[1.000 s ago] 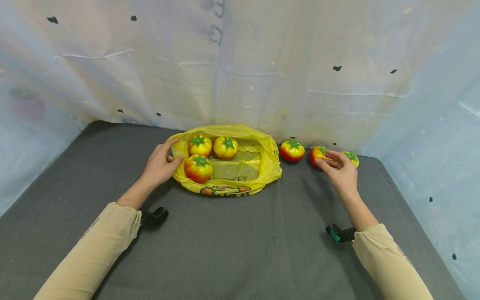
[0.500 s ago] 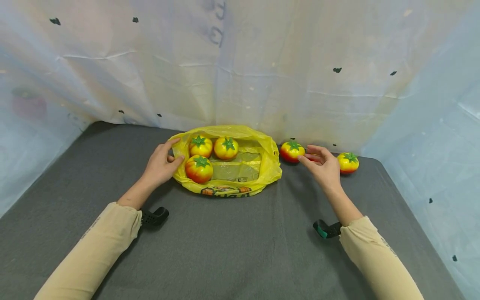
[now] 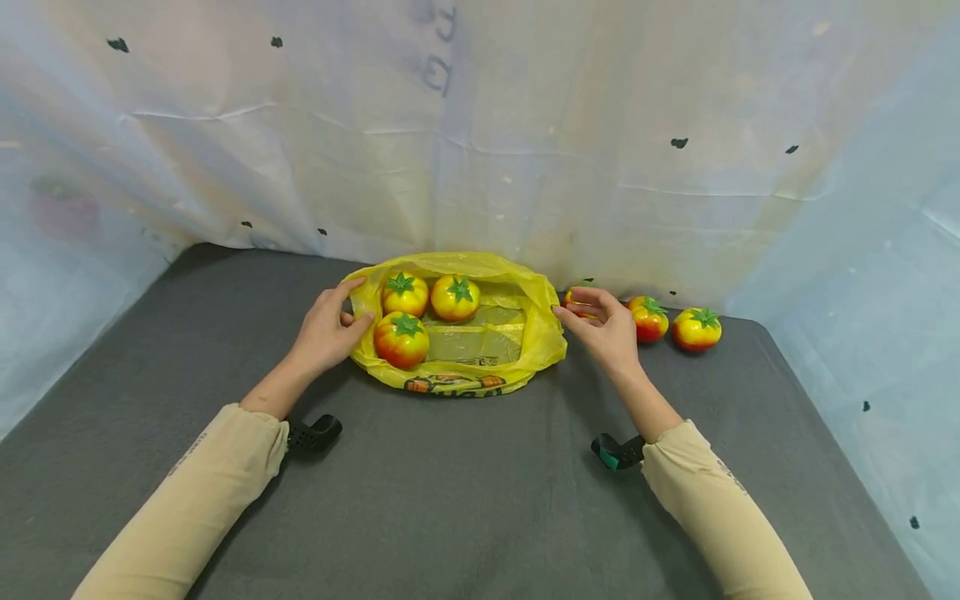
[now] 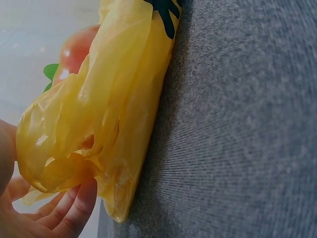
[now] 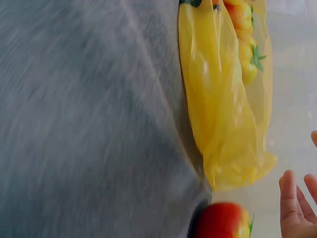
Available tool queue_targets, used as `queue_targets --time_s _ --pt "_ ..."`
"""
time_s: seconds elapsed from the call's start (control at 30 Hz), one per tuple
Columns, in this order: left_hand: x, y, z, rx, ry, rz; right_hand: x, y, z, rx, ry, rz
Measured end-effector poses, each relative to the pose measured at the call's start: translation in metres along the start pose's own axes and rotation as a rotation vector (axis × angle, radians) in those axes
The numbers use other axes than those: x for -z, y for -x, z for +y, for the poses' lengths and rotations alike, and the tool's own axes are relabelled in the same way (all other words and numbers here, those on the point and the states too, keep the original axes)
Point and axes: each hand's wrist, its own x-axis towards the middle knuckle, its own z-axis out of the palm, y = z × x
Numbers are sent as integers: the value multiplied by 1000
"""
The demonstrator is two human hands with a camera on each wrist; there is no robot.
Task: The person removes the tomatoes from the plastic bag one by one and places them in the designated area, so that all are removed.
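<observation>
Right hand (image 3: 609, 335) leftward, bag (image 3: 474, 265) crosswise, upright

The open yellow bag (image 3: 546, 333) holds three red-yellow tomatoes (image 3: 402, 343); three similar tomatoes (image 3: 649, 322) sit to its right.

Bag (image 3: 545, 333) made of thin, crinkled, shiny plastic, tomatoes (image 3: 402, 343) finished smooth and glossy, counter (image 3: 465, 492) covered in matt, woven cloth, backdrop sheeting (image 3: 525, 108) lightly creased
</observation>
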Motion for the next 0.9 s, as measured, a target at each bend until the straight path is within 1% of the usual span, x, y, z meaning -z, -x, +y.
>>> queue_targets --time_s 0.2,0.67,0.9 --pt "0 0 -1 -5 -6 7 -16 -3 -3 20 16 -28" --pt "-1 1 2 18 -3 5 -54 -8 -7 48 13 -106" --pt "-2 0 0 16 11 7 -71 -11 -14 46 -34 -104"
